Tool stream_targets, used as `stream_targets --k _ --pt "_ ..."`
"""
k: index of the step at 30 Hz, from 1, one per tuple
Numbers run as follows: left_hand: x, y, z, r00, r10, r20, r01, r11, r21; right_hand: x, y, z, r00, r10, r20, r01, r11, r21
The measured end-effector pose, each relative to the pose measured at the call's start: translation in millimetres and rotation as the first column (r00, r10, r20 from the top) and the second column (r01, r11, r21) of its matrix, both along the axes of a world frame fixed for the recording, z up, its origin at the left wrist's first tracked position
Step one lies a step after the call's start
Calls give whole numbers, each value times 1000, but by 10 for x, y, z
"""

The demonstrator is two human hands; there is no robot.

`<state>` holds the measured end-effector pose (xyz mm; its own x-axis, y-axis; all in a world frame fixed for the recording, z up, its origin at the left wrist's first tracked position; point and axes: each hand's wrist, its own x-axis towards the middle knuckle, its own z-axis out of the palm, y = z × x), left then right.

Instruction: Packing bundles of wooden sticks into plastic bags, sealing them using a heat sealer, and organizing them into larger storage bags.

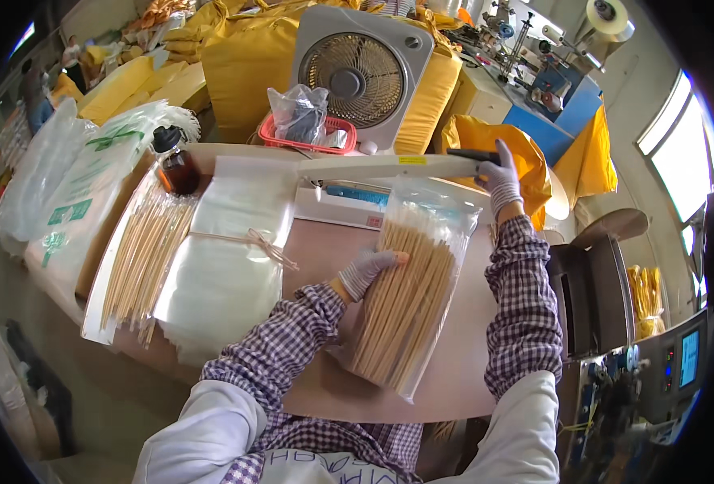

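A clear plastic bag of thin wooden sticks lies slanted on the table in front of me. My left hand, in a pale glove with bare fingertips, grips the bag's left side, thumb on top. The bag's upper end reaches the hand-lever bag sealer, whose long pale arm is raised above its base. My right hand, also gloved, is closed around the black handle at the arm's right end, its index finger pointing up. Where the bag's mouth meets the sealer is partly hidden by the arm.
A tied stack of clear bags and a tray of loose sticks lie left, with a dark bottle behind. Beyond the sealer stand a red basket and a box fan. Dark metal equipment borders the table's right.
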<state>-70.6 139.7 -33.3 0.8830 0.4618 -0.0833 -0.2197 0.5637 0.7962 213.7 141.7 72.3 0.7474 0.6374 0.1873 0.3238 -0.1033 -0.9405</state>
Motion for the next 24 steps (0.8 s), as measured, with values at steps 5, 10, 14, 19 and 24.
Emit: stream_targets --k 5,10,14,19,24 --pt "232 504 -173 916 378 -134 -349 916 200 21 -21 457 880 213 424 -278 956 98" --pt "411 730 -486 862 438 -256 -385 893 233 288 -246 -315 349 452 821 307 773 -556" --pt "291 698 -561 790 520 -325 -411 843 347 -332 -262 -549 665 278 693 409 640 -650" --pt "-153 535 -97 707 500 -501 -243 836 492 -414 -86 -752 564 431 704 334 661 -672" --pt "-597 425 117 769 527 362 -619 471 628 761 -17 -903 493 337 802 263 821 -507"
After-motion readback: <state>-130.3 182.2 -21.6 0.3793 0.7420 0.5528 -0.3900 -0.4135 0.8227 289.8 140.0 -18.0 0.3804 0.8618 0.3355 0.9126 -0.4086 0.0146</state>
